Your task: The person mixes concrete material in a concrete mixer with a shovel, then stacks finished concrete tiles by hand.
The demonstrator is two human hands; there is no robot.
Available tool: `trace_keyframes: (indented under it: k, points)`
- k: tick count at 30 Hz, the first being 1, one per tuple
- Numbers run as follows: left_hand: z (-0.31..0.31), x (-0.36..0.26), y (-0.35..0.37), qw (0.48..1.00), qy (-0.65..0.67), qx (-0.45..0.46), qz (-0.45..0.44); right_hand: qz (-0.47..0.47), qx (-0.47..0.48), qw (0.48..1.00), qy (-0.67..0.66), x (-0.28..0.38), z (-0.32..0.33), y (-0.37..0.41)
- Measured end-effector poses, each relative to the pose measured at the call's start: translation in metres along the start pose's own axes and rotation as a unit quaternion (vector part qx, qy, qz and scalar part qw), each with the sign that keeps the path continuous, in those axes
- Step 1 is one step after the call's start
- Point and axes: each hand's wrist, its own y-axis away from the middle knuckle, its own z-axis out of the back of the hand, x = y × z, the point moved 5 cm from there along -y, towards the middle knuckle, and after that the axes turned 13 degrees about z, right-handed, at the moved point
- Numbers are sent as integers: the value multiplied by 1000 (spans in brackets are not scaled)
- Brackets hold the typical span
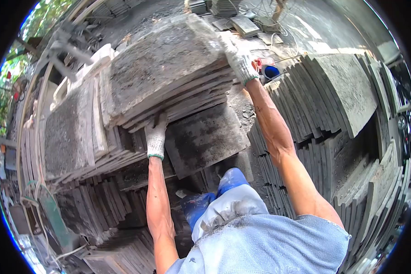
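A large grey stone slab (164, 59) lies on top of a stack of similar flat slabs. My left hand (156, 134), in a white knitted glove with a green cuff, grips the near edge of the upper slabs, its fingertips dark against the underside. Gloved the same way, my right hand (238, 57) holds the right edge of the top slab, with its fingers partly hidden from view. How many slabs the hands hold between them cannot be made out. Below the stack's near edge, another slab (208, 141) lies tilted just ahead of my legs.
Rows of slabs (306, 96) stand on edge at the right. More slabs (68, 137) are stacked at the left, beside pale poles (32, 109). A blue round object (271, 72) and a red item (264, 62) sit beyond my right wrist. Loose cable (285, 39) lies behind.
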Motion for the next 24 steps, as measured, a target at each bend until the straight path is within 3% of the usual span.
trace_keyframes:
  k: [3, 4, 5, 6, 8, 11, 14, 17, 19, 21, 23, 24]
  points:
    - [-12, -15, -3, 997, -36, -23, 66, 35, -11, 995, -96, -8, 12, 5]
    - [-16, -34, 9, 995, -69, -61, 41, 62, -9, 989, -131, -12, 14, 6]
    - [-19, -38, 13, 995, -72, -63, 39, 145, -27, 984, -100, -14, 26, 0]
    - [-21, -43, 15, 995, -60, -78, 21, 28, 10, 989, -142, -39, 18, -10]
    - [-20, -44, 13, 994, -45, -99, -2, -57, 32, 983, -170, -70, 4, -25]
    - [-17, -42, 10, 991, -75, -110, -3, -89, 63, 974, -199, -78, -17, -54]
    - [-18, -30, 4, 996, 3, -83, 23, -135, 128, 964, -191, -99, -45, -85]
    - [-12, -7, -13, 995, 89, -43, 23, -83, 94, 965, -232, -103, -65, -107]
    - [-15, -18, -3, 997, -11, -75, 4, -46, 83, 964, -250, -101, -75, -120]
    - [-21, -29, 5, 997, 4, -81, 0, -89, 102, 953, -272, -101, -83, -128]
    - [-21, -43, 15, 985, -93, -133, -49, -62, 123, 958, -252, -98, -94, -138]
    - [-20, -37, 9, 991, -49, -116, -37, -65, 142, 962, -223, -97, -98, -143]
